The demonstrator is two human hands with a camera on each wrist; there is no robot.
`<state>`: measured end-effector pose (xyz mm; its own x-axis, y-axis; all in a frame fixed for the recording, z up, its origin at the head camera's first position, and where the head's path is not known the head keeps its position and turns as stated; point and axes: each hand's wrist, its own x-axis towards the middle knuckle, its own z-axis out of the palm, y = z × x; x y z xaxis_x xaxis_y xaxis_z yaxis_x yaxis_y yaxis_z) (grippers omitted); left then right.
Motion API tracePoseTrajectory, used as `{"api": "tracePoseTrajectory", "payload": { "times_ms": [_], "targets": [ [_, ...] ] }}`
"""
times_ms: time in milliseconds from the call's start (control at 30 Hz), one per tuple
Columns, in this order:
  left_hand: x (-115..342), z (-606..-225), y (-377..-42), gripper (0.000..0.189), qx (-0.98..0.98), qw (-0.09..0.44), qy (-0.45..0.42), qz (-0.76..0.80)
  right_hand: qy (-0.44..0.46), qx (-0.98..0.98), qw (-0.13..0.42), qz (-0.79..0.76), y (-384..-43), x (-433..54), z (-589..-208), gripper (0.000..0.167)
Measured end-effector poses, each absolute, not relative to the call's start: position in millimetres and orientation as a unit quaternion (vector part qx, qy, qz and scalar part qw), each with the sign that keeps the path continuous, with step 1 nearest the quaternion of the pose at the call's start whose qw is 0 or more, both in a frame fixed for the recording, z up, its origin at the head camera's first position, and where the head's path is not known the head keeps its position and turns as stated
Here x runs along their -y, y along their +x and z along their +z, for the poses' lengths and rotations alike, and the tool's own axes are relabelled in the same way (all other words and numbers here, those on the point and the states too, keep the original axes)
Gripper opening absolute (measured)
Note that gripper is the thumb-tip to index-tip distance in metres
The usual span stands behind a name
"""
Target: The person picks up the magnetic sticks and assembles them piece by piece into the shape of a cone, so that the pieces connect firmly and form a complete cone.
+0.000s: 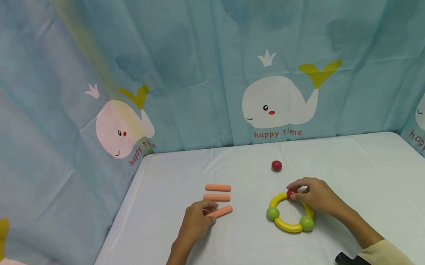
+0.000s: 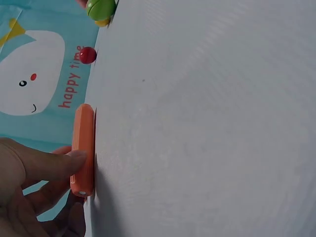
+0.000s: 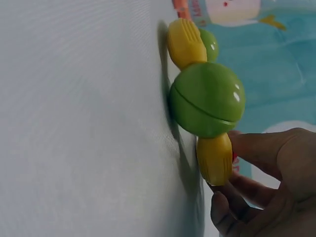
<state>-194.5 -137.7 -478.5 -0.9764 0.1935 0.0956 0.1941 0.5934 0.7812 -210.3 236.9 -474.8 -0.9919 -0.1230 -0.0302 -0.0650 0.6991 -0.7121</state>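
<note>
A yellow-and-green toy ring [image 1: 289, 228] lies on a white-covered surface [image 1: 377, 199], where a person's right hand [image 1: 319, 196] pinches a red ball [image 1: 291, 193] at the ring's far rim; how firmly that ball is joined there cannot be told. To the ring's left, the left hand [image 1: 196, 221] pinches the nearest orange stick [image 1: 222, 212] by the end farther from the ring, whether lifted or resting being unclear. Two other orange sticks [image 1: 218, 187], also left of the ring, lie just past it. The glossy ring appears light, stiff and sturdy; its ridged yellow arcs look a surer hold than the smooth green balls [image 1: 273, 213], which could slip. The faceted sticks seem light and rigid, probably best gripped at mid-length. Beyond the ring, a loose red ball [image 1: 276, 166] would likely roll at a nudge. Farther beyond the ring, the surface's back edge meets a blue whale-print curtain [image 1: 185, 62]; room opens to the ring's right and between ring and sticks, while the sticks' tight spacing leaves fingers little.
</note>
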Motion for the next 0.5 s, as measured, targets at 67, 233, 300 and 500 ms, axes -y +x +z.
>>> {"api": "tracePoseTrajectory", "payload": {
  "times_ms": [67, 233, 300, 500],
  "targets": [
    [137, -478, -194, 0.033, 0.892, -0.002, -0.108, -0.438, -0.049, -0.922, 0.037, -0.384, -208, -239, -474, 0.023],
    [132, -476, -196, 0.03, 0.893, 0.014, -0.109, -0.437, -0.044, -0.923, 0.04, -0.379, -203, -244, -470, 0.024],
    [130, -477, -197, 0.03, 0.889, 0.026, -0.105, -0.444, -0.043, -0.924, 0.041, -0.379, -201, -247, -469, 0.025],
    [123, -478, -201, 0.034, 0.878, 0.058, -0.103, -0.464, -0.033, -0.925, 0.033, -0.376, -197, -252, -468, 0.03]
  ]
}}
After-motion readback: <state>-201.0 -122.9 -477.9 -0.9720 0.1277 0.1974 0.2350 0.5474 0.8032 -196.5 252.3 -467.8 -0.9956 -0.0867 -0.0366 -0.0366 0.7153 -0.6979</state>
